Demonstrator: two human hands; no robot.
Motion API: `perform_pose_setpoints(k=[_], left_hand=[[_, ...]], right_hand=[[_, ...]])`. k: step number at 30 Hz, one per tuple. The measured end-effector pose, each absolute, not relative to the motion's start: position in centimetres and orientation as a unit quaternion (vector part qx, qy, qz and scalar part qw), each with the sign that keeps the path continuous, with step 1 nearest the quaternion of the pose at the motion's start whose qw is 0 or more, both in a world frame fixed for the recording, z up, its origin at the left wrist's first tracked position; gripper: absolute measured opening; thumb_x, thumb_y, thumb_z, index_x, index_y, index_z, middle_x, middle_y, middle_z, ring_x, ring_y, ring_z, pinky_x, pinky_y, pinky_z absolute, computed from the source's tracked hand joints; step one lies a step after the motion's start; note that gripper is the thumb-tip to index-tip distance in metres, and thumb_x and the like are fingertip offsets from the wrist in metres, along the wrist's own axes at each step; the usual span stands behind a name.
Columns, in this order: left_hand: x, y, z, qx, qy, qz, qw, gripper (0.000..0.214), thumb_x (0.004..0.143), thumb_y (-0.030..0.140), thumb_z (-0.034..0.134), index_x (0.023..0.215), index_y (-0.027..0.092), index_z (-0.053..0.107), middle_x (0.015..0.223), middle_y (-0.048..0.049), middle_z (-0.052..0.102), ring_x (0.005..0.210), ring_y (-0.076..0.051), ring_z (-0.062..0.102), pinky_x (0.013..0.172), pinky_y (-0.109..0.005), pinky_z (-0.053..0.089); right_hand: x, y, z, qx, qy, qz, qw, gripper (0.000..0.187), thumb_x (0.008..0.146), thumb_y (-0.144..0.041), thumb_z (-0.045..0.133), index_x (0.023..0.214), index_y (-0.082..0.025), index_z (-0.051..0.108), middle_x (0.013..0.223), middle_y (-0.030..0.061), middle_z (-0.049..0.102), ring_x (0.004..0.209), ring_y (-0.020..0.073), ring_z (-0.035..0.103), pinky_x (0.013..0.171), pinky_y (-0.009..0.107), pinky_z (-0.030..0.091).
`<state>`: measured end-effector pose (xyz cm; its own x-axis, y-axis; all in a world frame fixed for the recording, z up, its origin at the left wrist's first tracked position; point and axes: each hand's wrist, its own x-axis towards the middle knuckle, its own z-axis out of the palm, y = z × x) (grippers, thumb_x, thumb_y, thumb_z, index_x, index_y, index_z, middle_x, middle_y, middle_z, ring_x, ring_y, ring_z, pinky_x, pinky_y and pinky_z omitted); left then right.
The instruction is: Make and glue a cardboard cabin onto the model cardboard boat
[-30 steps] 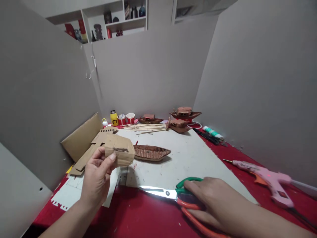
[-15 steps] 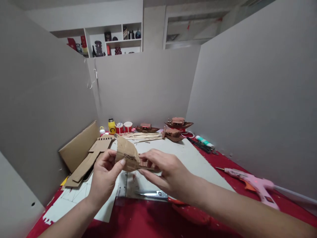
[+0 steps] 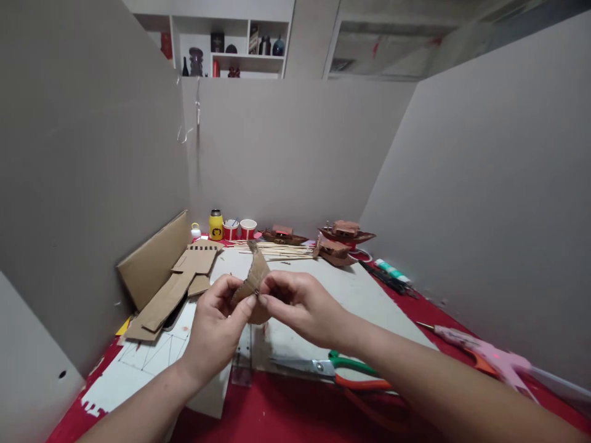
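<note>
Between my hands, above the white board, is a small brown cardboard piece [image 3: 257,271], turned so that a ragged torn edge faces me. My left hand [image 3: 220,317] pinches its lower left side between thumb and fingers. From the right, my right hand [image 3: 302,304] closes thumb and fingertips on the piece's edge; part of it is hidden behind the fingers. Below the hands lie scissors [image 3: 325,367] with green and orange handles, blades pointing left. A clear ruler [image 3: 242,363] lies under my left hand's side.
Cut cardboard pieces [image 3: 178,286] and a cardboard sheet [image 3: 154,261] are at left. Thin wooden sticks [image 3: 277,250], model boats [image 3: 346,232], paper cups [image 3: 248,229] and a yellow bottle [image 3: 215,226] stand at the back. A pink glue gun [image 3: 480,351] rests at right on red cloth.
The cardboard piece has been turned from its broad curved face to its edge. My right hand has moved in to its edge. The view has shifted, showing the scissors' handles more fully.
</note>
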<state>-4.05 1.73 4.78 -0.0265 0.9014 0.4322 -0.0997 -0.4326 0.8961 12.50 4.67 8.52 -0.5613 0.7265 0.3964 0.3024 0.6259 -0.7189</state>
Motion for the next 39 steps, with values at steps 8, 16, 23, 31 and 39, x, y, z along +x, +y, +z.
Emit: perform_pose_setpoints(k=[8,16,23,31,39], left_hand=[[-3.1,1.9,3.7,0.521,0.352,0.603,0.491,0.019,0.078,0.032,0.075,0.087,0.018,0.066,0.08,-0.0003,0.067,0.072,-0.013,0.059,0.069,-0.023,0.048],[-0.6,2.1,3.4,0.498,0.378,0.622,0.471,0.02,0.078,0.032,0.076,0.08,0.016,0.065,0.069,0.0026,0.064,0.062,-0.01,0.055,0.06,-0.019,0.045],[1.0,1.8,3.1,0.486,0.39,0.629,0.465,0.021,0.076,0.031,0.077,0.079,0.014,0.066,0.066,0.002,0.065,0.056,-0.01,0.056,0.054,-0.019,0.045],[-5.2,6.0,5.5,0.389,0.356,0.74,0.419,0.035,0.056,0.033,0.087,0.072,0.018,0.06,0.065,0.0064,0.067,0.056,-0.007,0.06,0.056,-0.016,0.048],[-4.8,4.1,6.1,0.417,0.335,0.649,0.541,0.035,0.059,0.023,0.087,0.088,0.015,0.07,0.078,-0.0008,0.074,0.066,-0.012,0.068,0.064,-0.021,0.056]], right_hand=[[13.3,5.3,8.0,-0.312,-0.803,0.382,0.333,0.009,0.078,-0.024,0.054,0.072,-0.018,0.051,0.062,-0.0037,0.049,0.056,0.0099,0.043,0.052,0.023,0.036],[15.0,5.2,7.2,-0.326,-0.78,0.41,0.342,0.007,0.073,-0.015,0.053,0.067,-0.018,0.052,0.059,-0.0051,0.046,0.057,0.0099,0.04,0.052,0.023,0.032],[16.4,4.7,7.4,-0.343,-0.728,0.503,0.315,0.007,0.077,-0.017,0.05,0.069,-0.018,0.05,0.051,-0.0081,0.043,0.043,0.0075,0.035,0.043,0.021,0.028],[16.8,-1.7,8.2,-0.236,-0.788,0.551,0.141,0.014,0.079,-0.018,0.061,0.066,-0.016,0.055,0.058,-0.0056,0.048,0.055,0.0072,0.042,0.052,0.018,0.035],[18.3,-0.4,5.9,-0.217,-0.915,0.269,0.207,0.01,0.081,-0.013,0.061,0.091,-0.017,0.062,0.087,0.0021,0.063,0.075,0.013,0.055,0.068,0.024,0.043]])
